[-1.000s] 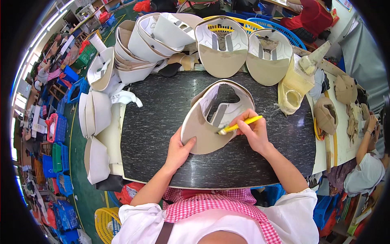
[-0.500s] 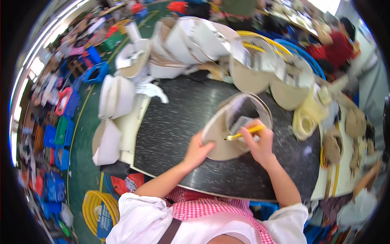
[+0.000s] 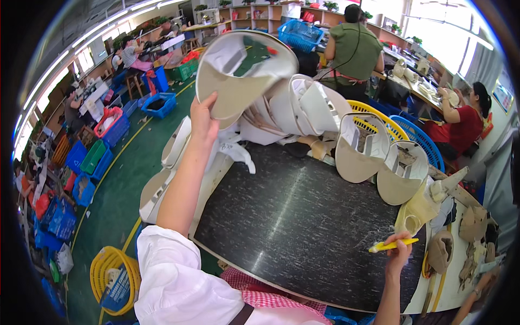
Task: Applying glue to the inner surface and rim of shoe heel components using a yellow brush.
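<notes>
A wide workroom with a green floor (image 3: 127, 187), a yellow line (image 3: 141, 130) curving along it at left. Near stands a table with a dark, speckled top (image 3: 309, 222) that reflects a streak of light. Wooden shelves (image 3: 259, 24) topped with potted plants (image 3: 330, 6) line the far side. Strip lights (image 3: 99, 28) run overhead at left; bright windows (image 3: 439, 30) glow far right.

Workshop or small factory floor: green floor (image 3: 122, 200) marked with yellow lines (image 3: 147, 121), strip lights (image 3: 103, 27) overhead, blue plastic crates (image 3: 162, 112) standing about, a yellow basket (image 3: 95, 273) on the floor. Several people at work around the room, e.g. one in a red top (image 3: 457, 120) at a cluttered bench (image 3: 414, 89). Black-topped worktable (image 3: 303, 227) up front, batch of near-identical beige-and-white shaped pieces (image 3: 287, 111) along its far and left edges.
</notes>
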Motion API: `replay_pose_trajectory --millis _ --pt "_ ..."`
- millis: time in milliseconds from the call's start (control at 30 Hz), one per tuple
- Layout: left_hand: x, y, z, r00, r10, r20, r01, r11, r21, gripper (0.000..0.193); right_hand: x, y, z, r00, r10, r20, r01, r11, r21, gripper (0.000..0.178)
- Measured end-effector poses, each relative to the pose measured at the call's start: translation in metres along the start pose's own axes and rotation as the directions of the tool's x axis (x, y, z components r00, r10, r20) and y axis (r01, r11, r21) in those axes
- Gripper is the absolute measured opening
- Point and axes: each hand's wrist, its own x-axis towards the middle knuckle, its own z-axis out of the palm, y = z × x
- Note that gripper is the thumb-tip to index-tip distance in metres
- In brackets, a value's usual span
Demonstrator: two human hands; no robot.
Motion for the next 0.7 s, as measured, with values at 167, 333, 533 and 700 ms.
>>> replay_pose_trajectory --millis 167,333,533,700 --pt "0.069 -0.072 -0.079 0.952 -0.078 -0.296 0.071 0.997 -0.032 0.036 0.027 -0.012 0.051 0.994 0.001 0.110 -0.002 1.000 0.001 0.009" --pt "0.050 -0.092 -0.128 0.934 -0.300 -0.197 0.285 0.953 -0.097 0.039 0.098 -0.008 0.131 0.877 0.119 0.466 -0.100 0.993 -0.065 0.022" --pt "-0.052 -0.063 -0.072 0.986 -0.081 -0.145 0.117 0.958 0.261 0.056 0.209 -0.008 0.261 0.918 0.115 0.379 0.006 0.953 -0.303 0.062" --pt "-0.124 -0.041 -0.040 0.936 -0.192 0.294 -0.059 0.739 0.671 0.051 0.212 -0.001 0.278 0.957 -0.103 0.272 0.013 0.949 0.314 0.013"
